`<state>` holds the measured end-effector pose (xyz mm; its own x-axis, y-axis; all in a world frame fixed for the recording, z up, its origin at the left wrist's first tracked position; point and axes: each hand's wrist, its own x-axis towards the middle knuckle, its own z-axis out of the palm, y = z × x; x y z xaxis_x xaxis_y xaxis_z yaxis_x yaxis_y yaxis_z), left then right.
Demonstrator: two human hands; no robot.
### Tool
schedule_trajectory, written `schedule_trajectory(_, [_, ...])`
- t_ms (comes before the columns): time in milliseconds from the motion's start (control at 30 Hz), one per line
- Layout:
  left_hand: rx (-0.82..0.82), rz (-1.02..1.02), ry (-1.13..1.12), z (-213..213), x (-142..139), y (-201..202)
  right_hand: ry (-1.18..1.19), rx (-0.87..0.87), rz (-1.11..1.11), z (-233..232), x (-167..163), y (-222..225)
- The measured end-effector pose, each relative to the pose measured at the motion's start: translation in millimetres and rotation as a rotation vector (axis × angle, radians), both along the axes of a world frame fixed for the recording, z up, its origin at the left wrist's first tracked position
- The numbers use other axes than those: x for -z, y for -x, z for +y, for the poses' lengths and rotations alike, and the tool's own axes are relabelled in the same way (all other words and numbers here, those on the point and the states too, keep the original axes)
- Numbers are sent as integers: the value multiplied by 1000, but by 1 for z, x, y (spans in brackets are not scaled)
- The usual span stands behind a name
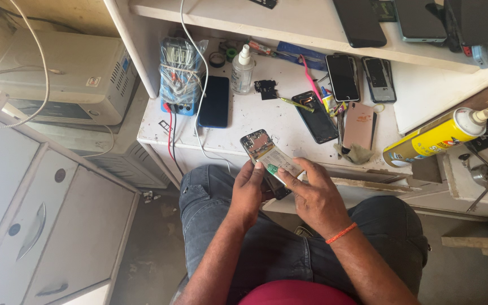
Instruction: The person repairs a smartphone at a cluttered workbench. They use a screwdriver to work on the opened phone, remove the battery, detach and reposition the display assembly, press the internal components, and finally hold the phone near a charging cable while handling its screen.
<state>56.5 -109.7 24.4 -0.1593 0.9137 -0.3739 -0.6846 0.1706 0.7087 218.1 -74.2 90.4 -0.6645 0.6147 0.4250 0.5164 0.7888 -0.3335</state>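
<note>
Off the table edge (210, 148), both hands (248, 189) (314, 195) hold an opened phone (266, 155).

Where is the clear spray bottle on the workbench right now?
In the head view, the clear spray bottle stands upright at the back left of the white workbench, between the dark phone and a small black part.
</note>
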Motion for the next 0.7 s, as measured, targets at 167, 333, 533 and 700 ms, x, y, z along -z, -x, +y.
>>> schedule_trajectory(167, [16, -2, -10, 0, 4, -3, 85, -15, 84, -1, 5, 0])
schedule_trajectory(333, [32, 0, -31, 1, 12, -2, 298, 86, 150, 6, 17, -7])
schedule_trajectory(533, [22, -33, -11, -1, 13, -4, 254, 6, 205, 11, 24, -11])
schedule_trajectory(700, [34, -30, -25, -1, 19, -2, 309, -17, 234, 5, 24, -6])
